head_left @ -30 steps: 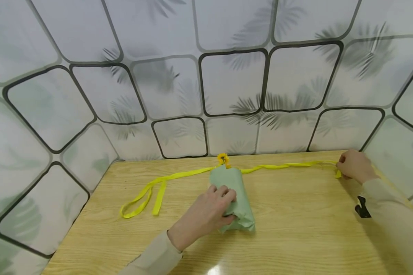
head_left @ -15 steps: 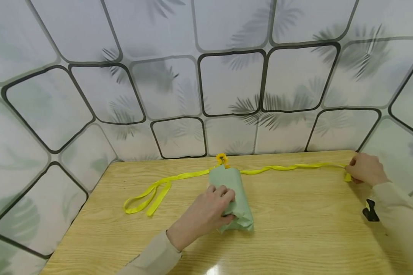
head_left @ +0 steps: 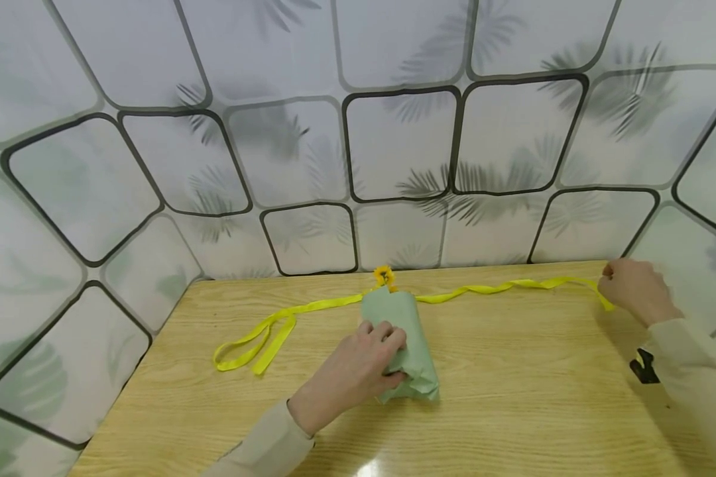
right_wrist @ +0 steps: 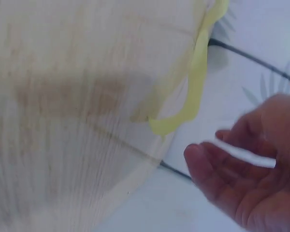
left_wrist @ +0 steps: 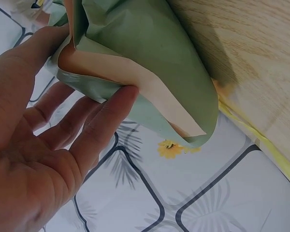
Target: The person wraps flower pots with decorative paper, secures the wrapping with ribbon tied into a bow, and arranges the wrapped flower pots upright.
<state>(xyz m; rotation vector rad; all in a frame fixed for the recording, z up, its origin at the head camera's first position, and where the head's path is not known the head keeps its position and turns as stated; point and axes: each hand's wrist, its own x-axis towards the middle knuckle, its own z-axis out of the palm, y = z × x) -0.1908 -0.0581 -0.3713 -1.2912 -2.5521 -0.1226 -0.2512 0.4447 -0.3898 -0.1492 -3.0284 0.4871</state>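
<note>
A flower bundle wrapped in pale green paper (head_left: 408,324) lies mid-table, with a yellow flower (head_left: 384,275) at its far end. My left hand (head_left: 358,361) holds the wrap from above. In the left wrist view, thumb and fingers pinch the folded green paper (left_wrist: 150,43), whose inner side is cream. A long yellow ribbon (head_left: 501,287) runs across the table, passing behind or under the bundle. Near its right end is my right hand (head_left: 638,288), loosely curled and holding nothing. The right wrist view shows the ribbon's end (right_wrist: 166,126) apart from the fingertips.
The ribbon's left part (head_left: 238,358) lies in a loop with a loose tail on the wooden table (head_left: 513,411). A small black object (head_left: 646,366) shows beside the right sleeve. A patterned wall covering (head_left: 406,146) rises along the table's back edge.
My right hand moved right with the ribbon end, straightening it and pulling the left tail slightly, then let go. The left hand stayed on the bundle.
</note>
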